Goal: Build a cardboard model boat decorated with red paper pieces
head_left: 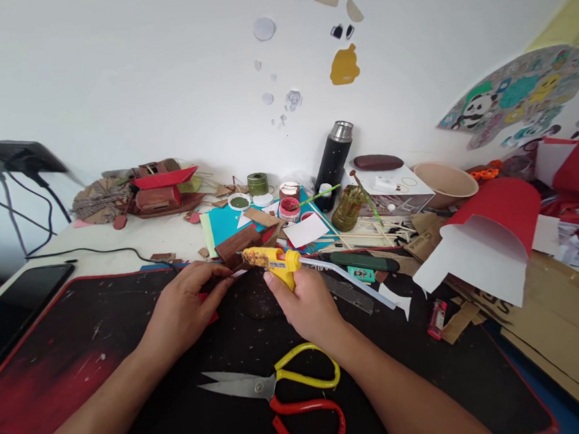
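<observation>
Black mat point(171, 407) | right hand point(313, 302) — fingers curled round glue gun point(273, 260), aimed left | left hand point(183, 302) — thumb near forefinger, hold unclear

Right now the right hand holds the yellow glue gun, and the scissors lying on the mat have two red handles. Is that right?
Not quite: the head view shows the scissors with one yellow handle and one red handle. The right hand does hold the yellow glue gun.
</observation>
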Demonstrator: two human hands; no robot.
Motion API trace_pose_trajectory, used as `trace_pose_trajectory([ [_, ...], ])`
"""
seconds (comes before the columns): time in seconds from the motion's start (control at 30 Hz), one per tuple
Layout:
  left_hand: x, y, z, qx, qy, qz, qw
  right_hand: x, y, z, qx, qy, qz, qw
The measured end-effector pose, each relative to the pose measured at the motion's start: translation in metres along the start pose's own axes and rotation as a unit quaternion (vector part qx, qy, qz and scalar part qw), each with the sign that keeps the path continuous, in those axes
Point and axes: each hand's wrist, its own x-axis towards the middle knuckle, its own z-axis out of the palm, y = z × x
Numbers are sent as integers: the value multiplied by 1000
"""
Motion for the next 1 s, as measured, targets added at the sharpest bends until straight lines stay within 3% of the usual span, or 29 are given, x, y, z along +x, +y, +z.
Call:
trace_pose_trajectory([
  [1.0, -1, -2, 0, 6, -7, 12, 1000, 1, 1, -1, 0, 5, 14, 1000],
])
